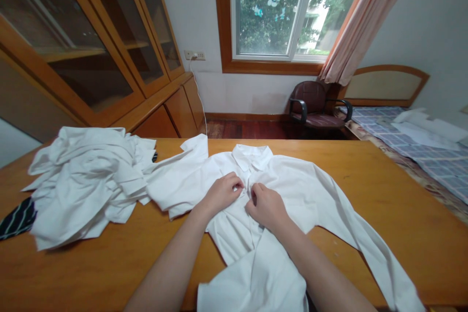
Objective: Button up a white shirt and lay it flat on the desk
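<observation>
A white collared shirt (292, 190) lies spread face up on the wooden table (383, 195), collar away from me, sleeves out to both sides. My left hand (223, 192) and my right hand (265, 204) meet at the front placket just below the collar. Both hands have their fingers closed in a pinch on the shirt's front edges. What sits between the fingertips is too small to make out.
A heap of white garments (87, 180) lies on the table's left part, with a dark striped cloth (18, 217) at its left edge. Behind are a glass-door cabinet (91, 44), a window, a dark armchair (314, 105) and a bed (420, 141) to the right.
</observation>
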A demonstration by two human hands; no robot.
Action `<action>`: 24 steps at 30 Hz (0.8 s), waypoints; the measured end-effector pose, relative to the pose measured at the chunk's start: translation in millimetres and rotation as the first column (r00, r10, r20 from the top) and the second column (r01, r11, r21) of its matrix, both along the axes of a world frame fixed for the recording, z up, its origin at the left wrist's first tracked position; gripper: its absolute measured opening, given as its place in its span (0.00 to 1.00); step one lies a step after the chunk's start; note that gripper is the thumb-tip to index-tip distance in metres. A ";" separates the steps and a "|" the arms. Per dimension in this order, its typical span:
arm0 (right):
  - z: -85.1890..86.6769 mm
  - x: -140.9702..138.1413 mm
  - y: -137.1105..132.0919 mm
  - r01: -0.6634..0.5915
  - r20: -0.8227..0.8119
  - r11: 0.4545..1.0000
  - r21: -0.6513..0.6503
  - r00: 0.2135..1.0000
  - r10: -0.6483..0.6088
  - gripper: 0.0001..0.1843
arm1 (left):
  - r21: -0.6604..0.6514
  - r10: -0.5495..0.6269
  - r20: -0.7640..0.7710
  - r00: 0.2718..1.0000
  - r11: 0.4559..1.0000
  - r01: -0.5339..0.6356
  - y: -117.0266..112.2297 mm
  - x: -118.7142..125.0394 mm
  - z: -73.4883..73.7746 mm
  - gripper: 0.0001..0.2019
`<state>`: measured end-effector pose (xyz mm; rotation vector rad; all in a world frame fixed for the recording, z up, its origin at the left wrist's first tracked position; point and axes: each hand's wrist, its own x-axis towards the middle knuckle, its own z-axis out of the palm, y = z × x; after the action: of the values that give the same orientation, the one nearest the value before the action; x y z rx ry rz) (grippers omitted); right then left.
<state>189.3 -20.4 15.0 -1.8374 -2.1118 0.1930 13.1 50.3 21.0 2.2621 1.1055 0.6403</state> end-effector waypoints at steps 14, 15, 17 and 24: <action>-8.1 1.0 2.6 0.036 -0.068 0.996 0.085 0.997 -0.030 0.03 | 0.003 -0.124 -0.057 0.991 0.992 0.124 -0.8 -4.9 0.9 0.07; -7.7 1.2 2.5 0.031 -0.075 0.995 0.098 0.997 -0.024 0.02 | -0.003 -0.136 -0.056 0.989 0.991 0.136 -0.6 -5.9 0.9 0.07; -7.0 1.5 2.6 0.017 -0.093 0.991 0.129 0.996 -0.004 0.01 | -0.011 -0.145 -0.056 0.988 0.989 0.145 -0.8 -7.1 1.3 0.07; -6.0 6.4 4.4 0.002 -0.313 0.957 0.291 0.945 0.093 0.04 | 0.012 -0.130 -0.004 0.991 0.991 0.130 -0.9 -2.9 2.7 0.02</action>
<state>195.8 -16.0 9.0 -1.4760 -1.8446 0.1745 10.2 49.4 23.8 2.3240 0.9484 0.5922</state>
